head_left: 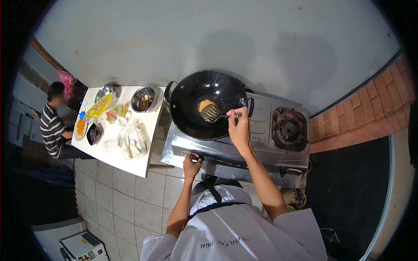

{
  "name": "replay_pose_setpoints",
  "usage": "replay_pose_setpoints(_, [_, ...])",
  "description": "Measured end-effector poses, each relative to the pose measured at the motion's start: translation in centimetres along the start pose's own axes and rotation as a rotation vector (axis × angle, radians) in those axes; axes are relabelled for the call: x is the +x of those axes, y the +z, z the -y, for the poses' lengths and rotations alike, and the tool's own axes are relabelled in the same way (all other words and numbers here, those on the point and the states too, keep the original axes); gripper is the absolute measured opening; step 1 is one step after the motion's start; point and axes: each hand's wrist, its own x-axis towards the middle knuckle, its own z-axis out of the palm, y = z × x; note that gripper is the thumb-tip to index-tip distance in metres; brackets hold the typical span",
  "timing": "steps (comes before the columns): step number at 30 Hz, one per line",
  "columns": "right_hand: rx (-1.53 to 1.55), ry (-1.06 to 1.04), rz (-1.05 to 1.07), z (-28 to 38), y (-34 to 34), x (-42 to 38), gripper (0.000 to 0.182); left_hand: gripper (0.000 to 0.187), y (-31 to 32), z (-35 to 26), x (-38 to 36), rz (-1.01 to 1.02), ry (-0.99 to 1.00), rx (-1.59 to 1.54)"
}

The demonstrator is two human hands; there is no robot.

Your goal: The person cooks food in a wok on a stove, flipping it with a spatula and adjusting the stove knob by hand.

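Gripped the slotted spatula (pixel 210 114) by its handle in the right hand (pixel 239 126), with thumb and fingers closed around it, over the right rim of the wok (pixel 209 82). Set the spatula's slotted head at the edge of the golden piece of food (pixel 206 104), near the middle of the wok. Pinched the stove knob (pixel 200 157) with thumb and fingers of the left hand (pixel 191 165), on the near side of the wok. Had the second burner (pixel 289 129) of the steel stove (pixel 260 114) to the right of the wok. Had the white table (pixel 119 158) to the left of the wok, bearing a metal bowl (pixel 143 99) of dark food just beside the wok, and farther left of the wok another metal bowl (pixel 106 92), a yellow packet (pixel 99 107), a plate of orange food (pixel 81 127), a dark bowl of purple food (pixel 93 134) and a clear container (pixel 133 141) with pale contents, too unclear to tell. Had a person in a striped shirt (pixel 52 128) well apart from the wok, to its far left.
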Motion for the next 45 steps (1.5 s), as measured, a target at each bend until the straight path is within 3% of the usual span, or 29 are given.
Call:
replay_pose_setpoints(21, [0.058,-0.041,-0.071,0.3,-0.5,-0.3,0.011,0.010,0.5,-1.6,-0.4,-0.097,-0.012,-0.003])
replay_pose_setpoints(29, [0.027,0.026,0.019,-0.7,0.0,-0.7,0.010,0.009,1.5,-2.3,-0.6,-0.136,0.006,0.052])
replay_pose_setpoints(35, [0.000,0.029,-0.123,0.7,0.1,-0.9,0.007,0.010,-0.2,-5.0,2.1,0.561,0.106,0.130])
replay_pose_setpoints(36, [-0.022,0.064,-0.111,1.0,0.1,-1.0,0.009,0.015,0.4,-1.8,3.0,0.693,0.181,-0.007])
replay_pose_setpoints(37, [-0.043,0.102,-0.095,1.4,0.3,-1.3,0.011,0.015,-0.6,-2.8,3.3,0.728,0.191,0.005])
replay_pose_setpoints(39, [-0.049,0.135,-0.153,2.0,1.1,-2.0,0.010,0.014,-2.3,-4.7,4.2,1.087,0.132,-0.133])
replay_pose_setpoints(40, [-0.048,0.148,-0.179,2.2,1.6,-2.1,0.010,0.024,-2.0,-3.4,4.4,1.142,0.053,-0.117])
replay_pose_setpoints(45, [-0.004,0.132,-0.387,3.1,3.7,-3.7,0.009,0.034,-3.1,-1.7,6.3,1.395,0.155,0.026])
